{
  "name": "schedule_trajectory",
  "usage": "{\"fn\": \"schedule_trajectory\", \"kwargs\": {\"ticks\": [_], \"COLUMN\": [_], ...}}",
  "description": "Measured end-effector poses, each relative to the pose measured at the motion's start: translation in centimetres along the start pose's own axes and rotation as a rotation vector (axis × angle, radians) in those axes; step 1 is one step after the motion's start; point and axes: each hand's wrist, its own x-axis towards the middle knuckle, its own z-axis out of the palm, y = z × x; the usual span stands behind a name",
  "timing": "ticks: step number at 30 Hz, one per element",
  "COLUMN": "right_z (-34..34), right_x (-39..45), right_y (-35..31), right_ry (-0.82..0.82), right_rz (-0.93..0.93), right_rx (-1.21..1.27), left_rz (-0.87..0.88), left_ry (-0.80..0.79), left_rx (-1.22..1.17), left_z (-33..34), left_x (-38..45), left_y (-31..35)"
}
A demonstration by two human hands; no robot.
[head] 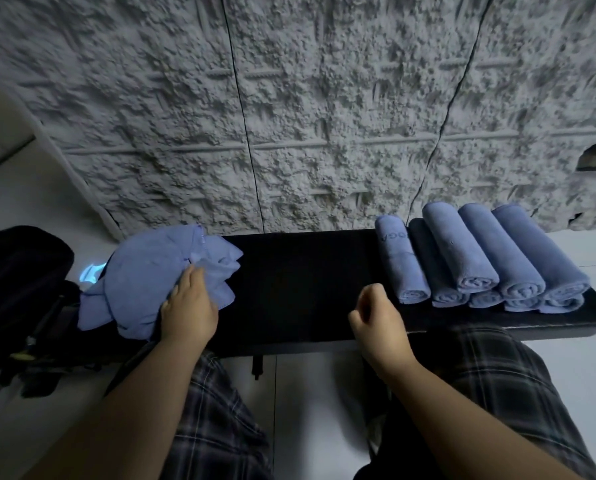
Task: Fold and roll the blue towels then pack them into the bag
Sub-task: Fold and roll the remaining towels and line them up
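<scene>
Head view: left hand (189, 303) grips crumpled blue towels (147, 268) at the bench (300, 278) left end; right hand (379, 317) curled, empty, mid-bench.

Loose towels (151, 278) left on bench (296, 282), rolled towels (476, 261) right, bag (19, 289) further left
</scene>
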Motion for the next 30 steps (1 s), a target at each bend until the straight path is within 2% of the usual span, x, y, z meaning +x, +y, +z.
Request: {"fn": "schedule_trajectory", "kwargs": {"ticks": [8,12,14,18,22,26,30], "right_z": [0.7,0.8,1.1,1.6,2.0,2.0,1.4], "right_x": [0.1,0.4,0.4,0.1,-0.8,-0.9,-0.6], "right_y": [0.1,0.3,0.5,0.2,-0.5,-0.8,-0.1], "right_ry": [-0.087,-0.105,-0.127,-0.253,-0.394,-0.319,-0.272], "right_rz": [-0.058,-0.068,-0.075,-0.131,-0.246,-0.229,-0.276], "right_rx": [-0.048,-0.045,-0.048,0.025,0.144,0.156,0.108], "left_rz": [0.021,0.050,0.116,0.370,0.549,0.709,0.725], "left_ry": [-0.127,-0.050,0.037,0.176,0.120,0.061,0.080], "left_rx": [0.151,0.113,0.054,0.006,-0.155,-0.151,-0.109], "left_z": [0.0,-0.4,-1.0,-2.0,-1.3,0.4,0.3], "left_x": [0.4,-0.6,-1.4,-3.6,-5.6,-7.3,-7.5], "left_y": [-0.5,0.3,1.1,3.6,6.3,7.8,7.6]}}
